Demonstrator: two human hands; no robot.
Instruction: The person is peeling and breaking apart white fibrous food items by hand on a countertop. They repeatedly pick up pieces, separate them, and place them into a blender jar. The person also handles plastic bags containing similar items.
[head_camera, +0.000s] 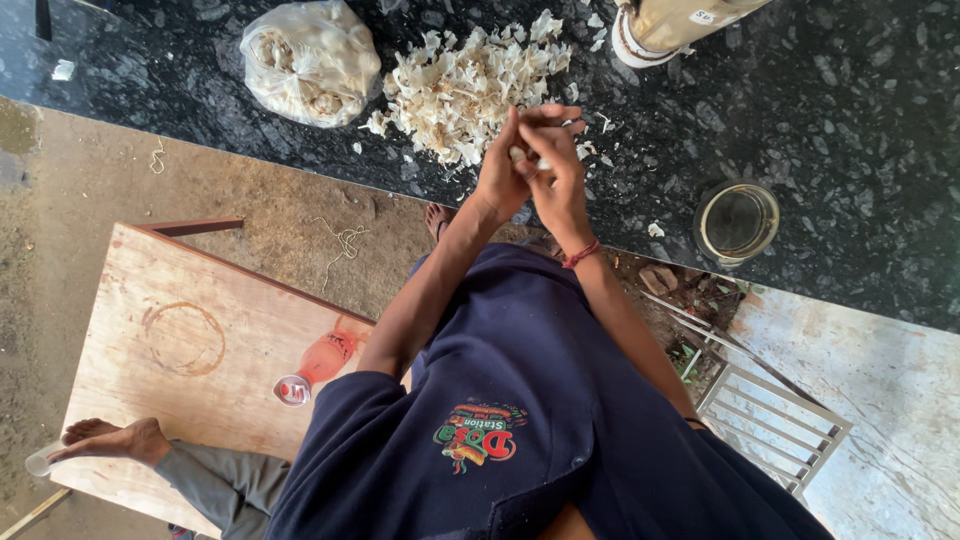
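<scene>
Only one view here, the head camera looking straight down.

Both hands are up together over the counter edge. The left hand and the right hand are pinched closed around a small pale garlic clove, fingertips meeting on it, so it sits right between the two hands just above the stone. It looks like peeling, though the clove is mostly hidden by fingers.

Going by what's lying around, I'd say a fair chunk is done: there's a big heap of dry whitish papery garlic skins just beyond the hands. The knotted clear plastic bag of pale garlic to the left of the heap looks full, but I can't tell whether that's peeled or unpeeled.

Surface is a black speckled polished stone counter. A small round steel bowl sits on it to the right, looking empty. A beige cylindrical container pokes in at the top edge.

Below the counter there's a bare dirt floor, a worn plywood board with a ring stain, a reddish plastic bottle lying on it, and someone's bare foot resting there. White metal rack at lower right.
</scene>
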